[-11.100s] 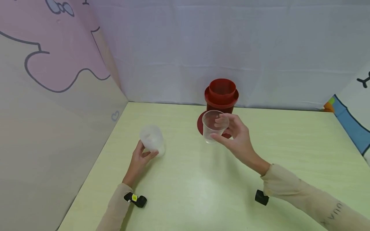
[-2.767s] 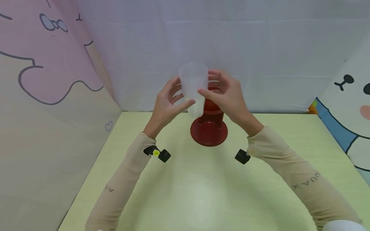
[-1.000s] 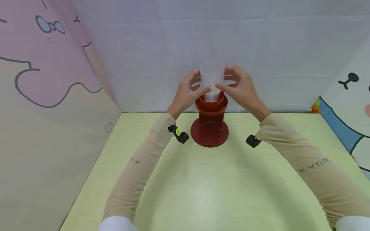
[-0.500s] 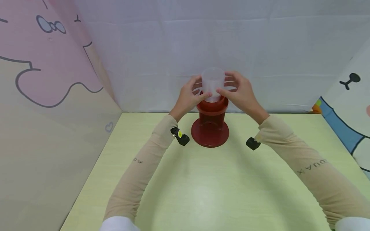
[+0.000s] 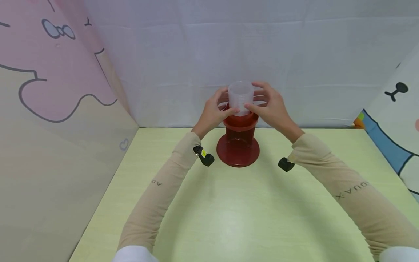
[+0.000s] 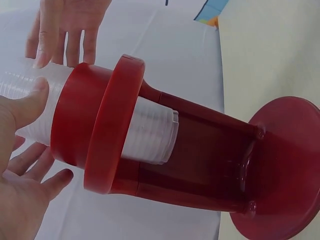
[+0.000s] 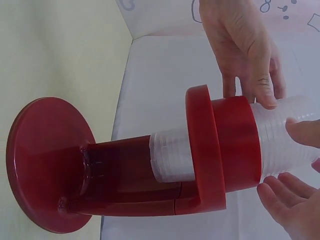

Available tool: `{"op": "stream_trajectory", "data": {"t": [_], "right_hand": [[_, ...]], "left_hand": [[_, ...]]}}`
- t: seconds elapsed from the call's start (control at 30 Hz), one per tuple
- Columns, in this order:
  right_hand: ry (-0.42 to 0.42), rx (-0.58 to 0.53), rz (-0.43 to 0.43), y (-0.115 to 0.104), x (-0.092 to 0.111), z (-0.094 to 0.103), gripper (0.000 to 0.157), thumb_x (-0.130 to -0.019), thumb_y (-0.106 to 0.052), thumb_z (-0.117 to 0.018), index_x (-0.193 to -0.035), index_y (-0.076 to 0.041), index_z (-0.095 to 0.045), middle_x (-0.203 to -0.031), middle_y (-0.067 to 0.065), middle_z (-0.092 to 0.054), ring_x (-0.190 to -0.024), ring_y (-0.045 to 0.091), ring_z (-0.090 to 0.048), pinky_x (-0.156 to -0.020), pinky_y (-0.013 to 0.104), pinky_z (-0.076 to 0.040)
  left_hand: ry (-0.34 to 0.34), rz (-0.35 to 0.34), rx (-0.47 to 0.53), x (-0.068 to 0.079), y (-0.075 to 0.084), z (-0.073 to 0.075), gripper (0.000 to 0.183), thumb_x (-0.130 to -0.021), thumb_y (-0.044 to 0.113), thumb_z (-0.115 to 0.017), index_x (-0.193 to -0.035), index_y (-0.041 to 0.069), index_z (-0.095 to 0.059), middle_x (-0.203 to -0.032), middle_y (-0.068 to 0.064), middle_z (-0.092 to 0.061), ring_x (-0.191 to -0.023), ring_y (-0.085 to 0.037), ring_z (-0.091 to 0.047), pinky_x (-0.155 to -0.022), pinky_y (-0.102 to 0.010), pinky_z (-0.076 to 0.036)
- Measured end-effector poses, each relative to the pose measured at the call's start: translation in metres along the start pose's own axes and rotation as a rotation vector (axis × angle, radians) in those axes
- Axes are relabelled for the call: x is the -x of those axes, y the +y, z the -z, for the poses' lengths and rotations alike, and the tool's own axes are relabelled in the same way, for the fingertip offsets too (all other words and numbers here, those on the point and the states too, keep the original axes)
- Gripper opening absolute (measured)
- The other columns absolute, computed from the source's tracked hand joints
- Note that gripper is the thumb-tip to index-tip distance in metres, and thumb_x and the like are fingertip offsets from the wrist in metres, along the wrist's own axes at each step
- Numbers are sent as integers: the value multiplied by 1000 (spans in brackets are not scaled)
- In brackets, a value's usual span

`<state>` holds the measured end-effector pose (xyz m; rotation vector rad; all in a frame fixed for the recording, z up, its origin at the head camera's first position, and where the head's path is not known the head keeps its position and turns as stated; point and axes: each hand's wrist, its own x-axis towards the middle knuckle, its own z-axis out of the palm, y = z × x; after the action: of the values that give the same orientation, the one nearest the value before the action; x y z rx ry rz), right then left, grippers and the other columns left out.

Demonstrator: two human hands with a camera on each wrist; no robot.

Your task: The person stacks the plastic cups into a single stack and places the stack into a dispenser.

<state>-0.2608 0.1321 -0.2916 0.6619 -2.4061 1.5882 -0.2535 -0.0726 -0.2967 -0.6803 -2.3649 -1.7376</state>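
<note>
A stack of clear plastic cups (image 5: 241,95) stands upright in the top ring of a red cup dispenser (image 5: 238,154). From the left, my left hand (image 5: 213,113) holds the stack between thumb and fingers. My right hand (image 5: 274,107) grips it from the right, just above the red collar. Both thumbs lie on the near side of the cups. In the left wrist view the stack's lower end (image 6: 151,131) shows below the wide red ring (image 6: 114,125). The right wrist view shows the same cup bottoms (image 7: 170,155) hanging above the round base (image 7: 47,165).
The dispenser stands on a pale yellow-green table (image 5: 226,211), near its back edge. A whitish cloth wall (image 5: 183,54) rises close behind it. A wall with cartoon drawings (image 5: 62,153) borders the left side, and another printed wall (image 5: 406,120) the right.
Earlier, each hand held cups apart; then both came together on one stack above the dispenser. Over the last second the stack has sunk lower into the red collar, hands still around it.
</note>
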Motion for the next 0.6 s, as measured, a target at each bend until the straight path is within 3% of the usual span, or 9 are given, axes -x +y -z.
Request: {"op": "stream_trajectory", "data": {"t": [0.2,0.6], "right_hand": [[-14,24,-14,3,2,-2,63,-86,-18,-70,-141,-13,-40,-127,17,-54,-109,32,-57,-90,46,-49],[-23,40,-28,4,3,-4,56,-89,-25,-66,-138,-7,-45,-127,14,-55,-112,28,-55,-94,43,-47]], "left_hand": [[5,14,-31,-8,-25,0,62,-86,21,-71,-140,16,-41,-131,-5,-53,-119,-17,-49,-101,-37,-42],[15,48,-105,-5,-22,-2,69,-84,28,-73,-142,15,-39,-131,-1,-51,-118,-15,-47,-99,-29,-42]]}}
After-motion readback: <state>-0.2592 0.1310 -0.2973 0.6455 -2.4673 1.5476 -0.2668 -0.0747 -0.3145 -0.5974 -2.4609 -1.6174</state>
